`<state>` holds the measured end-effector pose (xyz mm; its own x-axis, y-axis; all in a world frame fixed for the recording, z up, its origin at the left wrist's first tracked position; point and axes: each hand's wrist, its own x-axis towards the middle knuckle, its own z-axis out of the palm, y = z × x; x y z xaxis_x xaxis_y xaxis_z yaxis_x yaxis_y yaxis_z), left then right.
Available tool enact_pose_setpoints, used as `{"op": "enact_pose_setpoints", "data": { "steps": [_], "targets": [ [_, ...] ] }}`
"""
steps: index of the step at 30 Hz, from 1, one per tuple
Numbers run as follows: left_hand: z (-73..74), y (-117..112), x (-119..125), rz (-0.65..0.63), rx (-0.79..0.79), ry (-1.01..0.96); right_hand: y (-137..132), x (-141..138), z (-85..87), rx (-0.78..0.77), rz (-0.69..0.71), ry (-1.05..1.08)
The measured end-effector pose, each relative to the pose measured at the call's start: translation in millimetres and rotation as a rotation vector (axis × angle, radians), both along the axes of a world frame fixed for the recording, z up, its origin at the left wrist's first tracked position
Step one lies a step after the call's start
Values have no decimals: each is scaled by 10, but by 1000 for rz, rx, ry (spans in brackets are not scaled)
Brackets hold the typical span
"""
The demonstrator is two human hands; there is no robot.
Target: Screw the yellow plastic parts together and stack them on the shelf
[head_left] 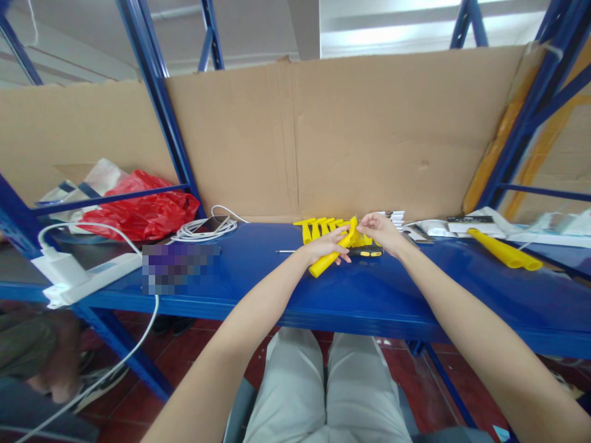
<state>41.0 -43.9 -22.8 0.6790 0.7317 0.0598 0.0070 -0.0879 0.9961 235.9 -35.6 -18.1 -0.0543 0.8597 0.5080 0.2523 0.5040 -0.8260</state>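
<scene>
My left hand (pixel 327 245) is closed around a yellow plastic tube (pixel 323 263) that slants down toward me over the blue shelf (pixel 258 277). My right hand (pixel 381 231) pinches the tube's upper end, fingers together. Behind the hands stands a row of several yellow T-shaped plastic parts (pixel 318 226). A screwdriver with a black and yellow handle (pixel 367 252) lies on the shelf just under my right wrist, its thin shaft pointing left.
A cardboard sheet (pixel 369 135) backs the shelf. At left are a white power strip (pixel 87 277) with a charger, coiled white cables (pixel 203 229) and a red plastic bag (pixel 143 212). At right lie a long yellow tube (pixel 505 251) and papers (pixel 462 226). Blue rack posts (pixel 157 92) stand around.
</scene>
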Motion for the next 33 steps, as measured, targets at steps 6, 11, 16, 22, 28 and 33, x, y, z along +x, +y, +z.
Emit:
{"op": "enact_pose_setpoints", "data": {
  "steps": [6, 11, 16, 22, 28, 33],
  "targets": [
    [-19, -4, 4, 8, -12, -34, 111, 18, -56, 90, -6, -64],
    [19, -37, 35, 62, -50, -91, 147, 42, -93, 138, -188, -120],
    [60, -83, 106, 110, -83, -196, 156, 33, -123, 116, -327, -176],
    [83, -72, 144, 213, -121, -334, 96, 102, -26, 86, -493, -517],
    [109, 51, 51, 438, -145, -418, -147, 252, 152, -253, -193, -933],
    [92, 125, 21, 553, -202, -412, -193, 258, 162, -252, -99, -1053]
  ]
}}
